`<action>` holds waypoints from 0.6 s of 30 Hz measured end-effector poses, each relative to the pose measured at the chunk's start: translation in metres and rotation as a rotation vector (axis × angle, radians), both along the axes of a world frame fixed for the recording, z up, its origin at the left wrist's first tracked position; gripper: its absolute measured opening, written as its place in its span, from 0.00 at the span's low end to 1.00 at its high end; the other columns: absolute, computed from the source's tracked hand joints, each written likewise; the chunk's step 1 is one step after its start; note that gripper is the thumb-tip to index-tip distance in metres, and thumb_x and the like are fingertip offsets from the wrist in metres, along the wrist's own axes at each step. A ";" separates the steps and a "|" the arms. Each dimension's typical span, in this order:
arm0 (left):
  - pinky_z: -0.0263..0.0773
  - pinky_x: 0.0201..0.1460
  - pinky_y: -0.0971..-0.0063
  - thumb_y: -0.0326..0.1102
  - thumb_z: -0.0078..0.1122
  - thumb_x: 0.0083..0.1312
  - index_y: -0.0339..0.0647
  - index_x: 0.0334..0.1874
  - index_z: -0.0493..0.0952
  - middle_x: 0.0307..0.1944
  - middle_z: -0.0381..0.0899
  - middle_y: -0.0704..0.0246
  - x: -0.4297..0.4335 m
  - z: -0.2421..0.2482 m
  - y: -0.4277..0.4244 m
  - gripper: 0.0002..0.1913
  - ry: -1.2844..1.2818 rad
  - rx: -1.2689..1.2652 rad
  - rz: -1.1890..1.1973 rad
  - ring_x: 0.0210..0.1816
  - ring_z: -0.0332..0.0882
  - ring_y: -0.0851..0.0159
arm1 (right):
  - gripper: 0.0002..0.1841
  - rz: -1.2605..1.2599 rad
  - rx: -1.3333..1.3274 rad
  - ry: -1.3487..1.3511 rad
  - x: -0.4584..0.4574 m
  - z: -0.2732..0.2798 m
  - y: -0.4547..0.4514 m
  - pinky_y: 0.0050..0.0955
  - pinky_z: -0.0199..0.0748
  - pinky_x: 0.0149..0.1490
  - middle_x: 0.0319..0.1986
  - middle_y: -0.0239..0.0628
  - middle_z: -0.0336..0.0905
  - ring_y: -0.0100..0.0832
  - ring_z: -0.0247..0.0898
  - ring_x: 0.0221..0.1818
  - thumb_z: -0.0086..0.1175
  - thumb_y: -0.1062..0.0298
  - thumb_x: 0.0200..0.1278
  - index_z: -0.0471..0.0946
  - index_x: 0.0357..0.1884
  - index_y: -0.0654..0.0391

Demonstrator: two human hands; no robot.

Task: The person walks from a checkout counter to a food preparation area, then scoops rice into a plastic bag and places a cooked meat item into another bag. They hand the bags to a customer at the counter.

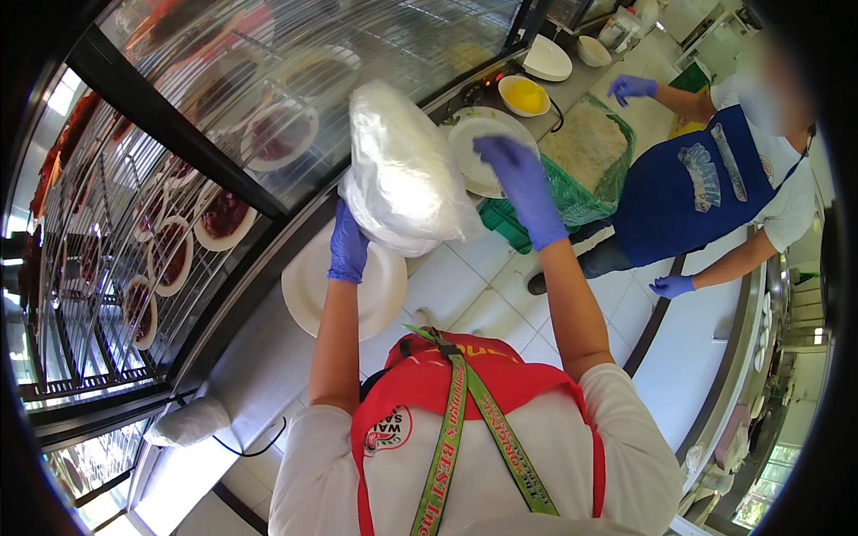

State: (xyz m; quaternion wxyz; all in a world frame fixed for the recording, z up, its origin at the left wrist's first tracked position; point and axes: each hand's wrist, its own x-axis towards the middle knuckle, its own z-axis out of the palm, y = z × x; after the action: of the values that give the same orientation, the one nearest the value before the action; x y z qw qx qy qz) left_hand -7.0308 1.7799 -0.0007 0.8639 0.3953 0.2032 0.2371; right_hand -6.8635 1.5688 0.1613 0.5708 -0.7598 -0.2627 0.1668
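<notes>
My left hand (348, 242), in a blue glove, grips the lower left side of a large bundle of clear plastic (405, 174). The bundle is raised over a large white plate (380, 288) near the display cabinet. What the plastic wraps cannot be made out. My right hand (519, 184), also gloved in blue, is off the bundle with its fingers stretched out and nothing visible in them. It passes in front of a white plate with a leaf pattern (493, 125). Beside it stands a green crate (590, 208) lined with plastic and filled with a pale, shredded-looking food (583, 147).
A glass cabinet (248, 201) holds plates of dark red food (171, 251) on wire racks. On the counter are a bowl with something yellow (523, 96) and a white dish (548, 59). A co-worker in a blue apron (697, 194) stands at the right. A wrapped bundle (188, 422) lies lower left.
</notes>
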 end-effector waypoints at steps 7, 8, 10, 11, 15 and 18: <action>0.58 0.70 0.66 0.51 0.39 0.75 0.50 0.74 0.55 0.70 0.59 0.71 -0.008 0.010 -0.020 0.28 0.009 0.084 0.083 0.70 0.58 0.63 | 0.13 0.075 -0.100 -1.129 -0.050 0.087 0.041 0.37 0.74 0.38 0.31 0.37 0.76 0.40 0.74 0.33 0.60 0.56 0.57 0.78 0.36 0.54; 0.57 0.69 0.65 0.51 0.38 0.75 0.51 0.74 0.55 0.70 0.59 0.71 -0.011 0.013 -0.023 0.28 -0.007 0.109 0.087 0.70 0.58 0.64 | 0.13 0.089 -0.157 -1.155 -0.045 0.096 0.046 0.39 0.74 0.36 0.30 0.37 0.75 0.41 0.74 0.32 0.59 0.55 0.57 0.78 0.35 0.55; 0.56 0.69 0.62 0.51 0.38 0.75 0.53 0.74 0.55 0.70 0.59 0.71 -0.017 0.020 -0.031 0.27 0.124 0.163 0.132 0.71 0.56 0.64 | 0.09 0.088 -0.045 -1.183 -0.021 0.123 0.041 0.37 0.73 0.42 0.34 0.40 0.79 0.43 0.74 0.35 0.58 0.62 0.60 0.79 0.38 0.54; 0.55 0.69 0.61 0.52 0.37 0.75 0.54 0.74 0.56 0.70 0.59 0.71 -0.020 0.025 -0.034 0.27 0.161 0.170 0.149 0.71 0.55 0.64 | 0.08 0.000 0.102 -1.032 -0.009 0.138 0.034 0.35 0.73 0.40 0.34 0.37 0.80 0.39 0.75 0.35 0.57 0.65 0.60 0.80 0.38 0.56; 0.54 0.68 0.63 0.55 0.43 0.73 0.52 0.69 0.63 0.68 0.62 0.73 -0.029 0.046 -0.046 0.27 0.301 0.229 0.268 0.68 0.57 0.65 | 0.12 -0.303 0.682 -0.763 0.071 0.201 -0.014 0.27 0.69 0.42 0.33 0.39 0.76 0.28 0.71 0.35 0.51 0.62 0.65 0.74 0.39 0.63; 0.57 0.67 0.62 0.49 0.42 0.74 0.46 0.68 0.63 0.67 0.62 0.68 -0.042 0.067 -0.058 0.24 0.399 0.508 0.411 0.68 0.58 0.65 | 0.09 -0.700 0.138 -1.674 0.125 0.223 -0.073 0.27 0.72 0.35 0.31 0.32 0.79 0.25 0.73 0.30 0.51 0.67 0.65 0.79 0.41 0.59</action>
State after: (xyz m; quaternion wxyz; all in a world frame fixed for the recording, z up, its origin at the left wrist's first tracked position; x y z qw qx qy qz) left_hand -7.0733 1.7219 0.0664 0.6162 0.5861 0.3772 0.3668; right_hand -6.7381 1.4958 0.3844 0.2556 -0.6331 -0.3552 -0.6385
